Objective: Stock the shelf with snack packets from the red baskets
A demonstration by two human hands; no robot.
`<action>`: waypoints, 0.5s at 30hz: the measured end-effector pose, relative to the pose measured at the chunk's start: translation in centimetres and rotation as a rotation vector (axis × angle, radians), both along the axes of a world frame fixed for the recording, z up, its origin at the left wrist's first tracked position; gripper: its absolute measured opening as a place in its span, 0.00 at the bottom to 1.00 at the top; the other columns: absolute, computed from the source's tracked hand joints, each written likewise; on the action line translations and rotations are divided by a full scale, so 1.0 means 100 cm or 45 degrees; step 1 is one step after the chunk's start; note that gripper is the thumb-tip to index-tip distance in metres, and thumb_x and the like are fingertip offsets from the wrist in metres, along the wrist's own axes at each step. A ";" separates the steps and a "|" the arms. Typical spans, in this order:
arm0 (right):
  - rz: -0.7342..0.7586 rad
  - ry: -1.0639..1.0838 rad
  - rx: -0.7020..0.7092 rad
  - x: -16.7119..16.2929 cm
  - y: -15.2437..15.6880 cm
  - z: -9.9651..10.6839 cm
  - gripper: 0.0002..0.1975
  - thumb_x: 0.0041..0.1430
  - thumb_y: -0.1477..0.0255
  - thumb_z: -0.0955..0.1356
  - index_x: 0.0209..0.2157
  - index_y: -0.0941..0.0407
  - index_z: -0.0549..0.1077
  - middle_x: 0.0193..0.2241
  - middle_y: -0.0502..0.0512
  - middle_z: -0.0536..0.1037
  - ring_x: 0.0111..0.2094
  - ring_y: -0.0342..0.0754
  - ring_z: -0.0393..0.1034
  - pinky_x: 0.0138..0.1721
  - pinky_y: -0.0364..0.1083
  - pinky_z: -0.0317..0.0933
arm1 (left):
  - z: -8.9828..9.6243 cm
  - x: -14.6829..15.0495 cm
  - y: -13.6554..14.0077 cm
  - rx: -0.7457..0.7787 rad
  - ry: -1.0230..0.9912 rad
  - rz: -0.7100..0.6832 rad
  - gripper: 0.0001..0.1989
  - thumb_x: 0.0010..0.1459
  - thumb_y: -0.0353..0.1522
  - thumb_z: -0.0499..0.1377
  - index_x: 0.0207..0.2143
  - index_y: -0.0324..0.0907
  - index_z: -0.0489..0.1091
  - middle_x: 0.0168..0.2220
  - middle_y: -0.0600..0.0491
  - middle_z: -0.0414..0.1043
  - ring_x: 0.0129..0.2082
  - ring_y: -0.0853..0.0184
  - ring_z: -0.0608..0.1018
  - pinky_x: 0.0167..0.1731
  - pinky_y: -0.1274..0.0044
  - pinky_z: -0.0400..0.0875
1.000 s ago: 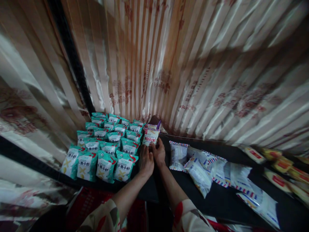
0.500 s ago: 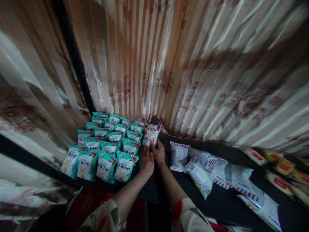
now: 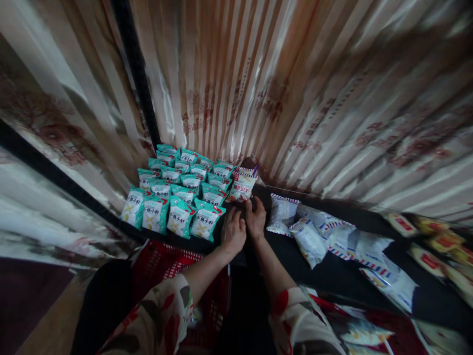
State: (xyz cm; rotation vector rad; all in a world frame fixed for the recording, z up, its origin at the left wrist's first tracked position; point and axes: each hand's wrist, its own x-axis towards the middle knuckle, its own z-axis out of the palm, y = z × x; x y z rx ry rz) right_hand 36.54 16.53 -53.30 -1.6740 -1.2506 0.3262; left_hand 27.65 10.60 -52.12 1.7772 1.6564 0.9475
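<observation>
A white snack bag (image 3: 243, 185) with a red-and-blue striped top edge stands upright at the back, just right of rows of teal-and-white snack bags (image 3: 207, 220). My left hand (image 3: 234, 230) lies low over the black surface in front of it, fingers stretched out and nothing held. Close beside it, my right hand (image 3: 255, 218) has its fingers apart and slightly bent. Its fingertips are near the bag's lower edge; whether they touch it I cannot tell. Part of another package with a purple edge (image 3: 255, 170) shows behind the striped bag.
Several striped-edge bags (image 3: 309, 241) lie loosely on the black surface (image 3: 281, 251) to the right. Yellow and red packages (image 3: 445, 242) lie farther right. A red basket (image 3: 158, 261) is below the front edge. A pleated curtain (image 3: 229, 88) hangs behind, with a dark post (image 3: 138, 74) at left.
Both hands have drawn back from the striped bag, whose front shows more fully now. The view has tipped downward, bringing more of the red basket into sight.
</observation>
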 end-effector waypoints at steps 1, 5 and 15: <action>-0.016 0.034 -0.004 -0.005 -0.011 0.000 0.28 0.56 0.56 0.59 0.49 0.64 0.67 0.48 0.68 0.71 0.49 0.55 0.65 0.51 0.53 0.57 | 0.000 -0.004 -0.012 -0.007 -0.007 -0.019 0.20 0.58 0.28 0.45 0.52 0.36 0.65 0.58 0.44 0.62 0.58 0.62 0.64 0.59 0.69 0.59; -0.008 0.171 0.026 -0.033 -0.069 0.001 0.24 0.58 0.58 0.58 0.49 0.60 0.67 0.48 0.63 0.71 0.50 0.52 0.65 0.52 0.52 0.57 | -0.006 -0.026 -0.067 0.014 -0.039 -0.135 0.22 0.55 0.24 0.43 0.50 0.40 0.65 0.52 0.48 0.68 0.53 0.65 0.68 0.56 0.71 0.61; 0.678 0.047 -0.428 -0.123 -0.208 -0.037 0.14 0.59 0.70 0.58 0.40 0.55 0.72 0.39 0.57 0.77 0.41 0.48 0.71 0.46 0.46 0.63 | -0.055 -0.137 -0.165 -0.671 0.161 -0.267 0.20 0.56 0.27 0.50 0.51 0.41 0.64 0.52 0.45 0.67 0.52 0.63 0.69 0.53 0.73 0.62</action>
